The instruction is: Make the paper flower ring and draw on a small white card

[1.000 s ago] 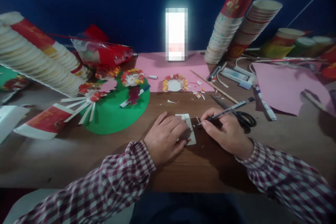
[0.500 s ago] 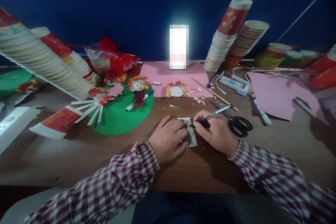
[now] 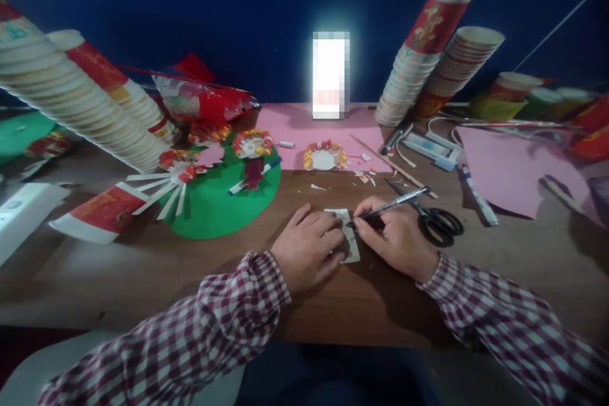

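Note:
Near the table's front edge, a small piece of pale paper [image 3: 353, 250] lies under my left hand [image 3: 311, 246]. That hand is palm down with its fingers spread, the thumb and fingertips pressing on the paper, so much of the sheet is covered. My right hand [image 3: 397, 238] is closed around a slim pen [image 3: 397, 202], whose dark tip meets the paper close to the left fingertips. Just right of this hand lie black-handled scissors [image 3: 440, 225], the blades partly behind the hand and pen.
Paper cup stacks [image 3: 85, 98] lean at the left; more cup stacks [image 3: 409, 76] stand at the back right. Pink paper [image 3: 285, 117] carries a cup-strip wreath [image 3: 325, 158]. A green sheet [image 3: 209, 219], wooden stick [image 3: 392, 165], white marker [image 3: 480, 200] and cut cup [image 3: 107, 212] lie around.
The view has shifted slightly, so things appear a little displaced. Both hands keep nearly the same pose on the paper, and the pen tip stays beside the left fingertips.

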{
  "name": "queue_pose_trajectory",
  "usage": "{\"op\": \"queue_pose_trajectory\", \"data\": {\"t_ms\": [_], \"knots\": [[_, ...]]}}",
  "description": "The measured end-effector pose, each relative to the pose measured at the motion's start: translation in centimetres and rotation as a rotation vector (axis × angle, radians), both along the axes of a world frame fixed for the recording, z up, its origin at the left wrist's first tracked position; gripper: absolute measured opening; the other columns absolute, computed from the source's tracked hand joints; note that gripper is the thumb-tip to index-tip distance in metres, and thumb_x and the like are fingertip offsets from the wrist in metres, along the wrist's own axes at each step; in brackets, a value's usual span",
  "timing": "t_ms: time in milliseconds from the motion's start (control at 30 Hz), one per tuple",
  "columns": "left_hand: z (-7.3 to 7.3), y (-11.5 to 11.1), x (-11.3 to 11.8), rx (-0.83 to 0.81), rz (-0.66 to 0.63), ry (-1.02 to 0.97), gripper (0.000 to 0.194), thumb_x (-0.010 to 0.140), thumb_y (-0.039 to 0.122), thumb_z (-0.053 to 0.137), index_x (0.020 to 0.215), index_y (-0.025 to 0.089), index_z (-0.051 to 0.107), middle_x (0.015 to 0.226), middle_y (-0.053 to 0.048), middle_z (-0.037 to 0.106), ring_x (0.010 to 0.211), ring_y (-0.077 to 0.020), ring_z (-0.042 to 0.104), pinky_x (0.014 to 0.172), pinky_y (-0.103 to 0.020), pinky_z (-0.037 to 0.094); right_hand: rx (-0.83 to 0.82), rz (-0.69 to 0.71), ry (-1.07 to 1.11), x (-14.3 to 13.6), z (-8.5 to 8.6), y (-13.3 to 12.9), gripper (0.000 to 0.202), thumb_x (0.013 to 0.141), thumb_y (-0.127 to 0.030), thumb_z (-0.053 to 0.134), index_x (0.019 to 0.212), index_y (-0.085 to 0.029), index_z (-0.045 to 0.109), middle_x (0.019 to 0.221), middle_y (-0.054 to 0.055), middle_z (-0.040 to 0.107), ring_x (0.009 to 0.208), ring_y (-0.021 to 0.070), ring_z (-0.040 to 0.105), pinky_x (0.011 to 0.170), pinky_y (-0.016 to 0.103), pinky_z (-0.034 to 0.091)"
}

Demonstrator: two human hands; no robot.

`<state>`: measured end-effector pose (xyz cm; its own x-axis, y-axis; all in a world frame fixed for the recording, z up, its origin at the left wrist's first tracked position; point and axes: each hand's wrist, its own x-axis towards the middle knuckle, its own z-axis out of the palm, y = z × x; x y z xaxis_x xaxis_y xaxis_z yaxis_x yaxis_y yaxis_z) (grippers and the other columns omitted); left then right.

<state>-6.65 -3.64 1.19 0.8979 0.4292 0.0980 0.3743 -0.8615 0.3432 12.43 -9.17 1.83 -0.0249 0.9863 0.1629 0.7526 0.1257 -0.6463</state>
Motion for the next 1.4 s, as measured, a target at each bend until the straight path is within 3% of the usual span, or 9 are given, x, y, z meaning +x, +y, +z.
{"op": "queue_pose_trajectory", "data": {"t_ms": [500, 1400], "knots": [[0.09, -0.07, 0.02, -0.001, 0.003, 0.001, 0.014, 0.087, 0.030, 0.048, 0.092, 0.020, 0.057, 0.111, -0.004, 0.059, 0.113, -0.0223, 0.050, 0.106, -0.052, 0.025, -0.013, 0.049, 0.000, 0.24, -0.34, -0.02, 0.009, 0.086, -0.023, 0.048, 0.085, -0.017, 0.055, 0.076, 0.004, 0.063, 0.068, 0.0158, 0.058, 0.062, 0.026, 0.041], [0.00, 0.00, 0.05, 0.005, -0.002, -0.002, 0.015, 0.088, 0.030, 0.046, 0.092, 0.021, 0.058, 0.109, -0.004, 0.059, 0.112, -0.0215, 0.050, 0.106, -0.051, 0.023, -0.001, 0.055, 0.016, 0.20, -0.61, 0.00, 0.008, 0.085, -0.023, 0.049, 0.083, -0.018, 0.055, 0.069, 0.001, 0.060, 0.061, 0.0146, 0.056, 0.059, 0.026, 0.041]]}}
